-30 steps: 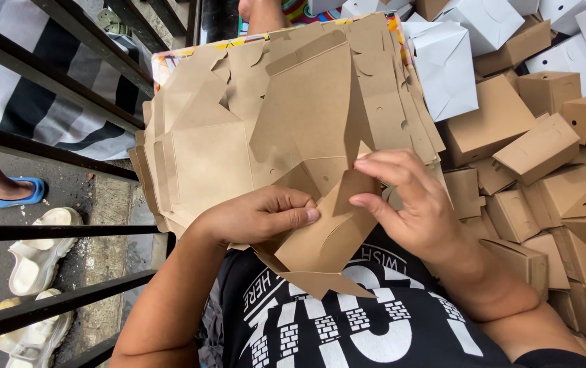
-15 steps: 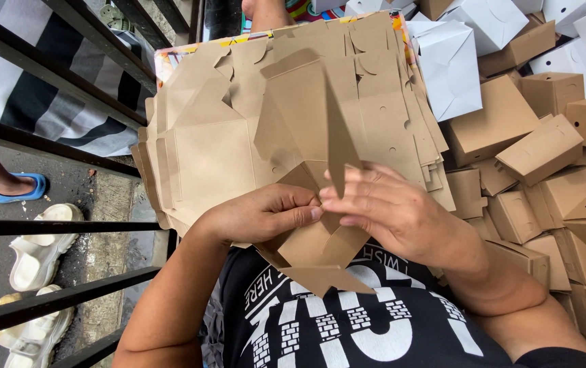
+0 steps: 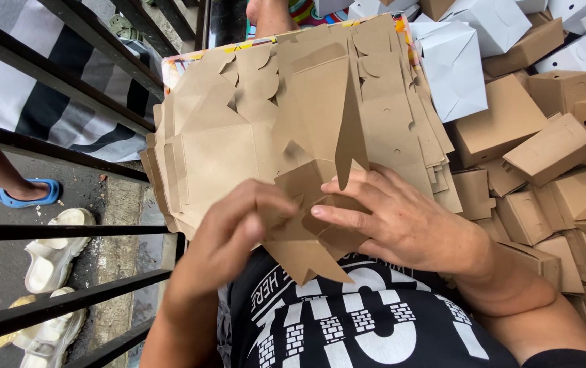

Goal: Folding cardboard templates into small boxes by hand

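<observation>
Head view, left to right. Far to the left of both hands, black metal railing bars (image 3: 54, 232) cross the frame; behind them lie a blue sandal (image 3: 30, 194) and pale sandals (image 3: 54, 252) on the pavement. The left hand (image 3: 235, 235) curls its fingers onto the near edge of a brown die-cut carton blank (image 3: 306, 225), its grip closed on the folded lower panels (thumb side hidden beneath the card). This blank lies directly between the two hands, over the person's chest, with one pointed flap standing upright above the fingers and another hanging down toward the black printed shirt (image 3: 361, 327). Just beyond the hands, a thick stack of flat brown blanks (image 3: 238, 136) leans, touching the held blank's upper part. The right hand (image 3: 408, 221) lies with fingers extended flat across the same blank, fingertips pressing the fold near the left hand's fingers; its grip is a pinch on the card rather than a fist. To the right of this hand sit assembled brown boxes (image 3: 545, 157) in a heap, with white boxes (image 3: 456, 61) farther up.
</observation>
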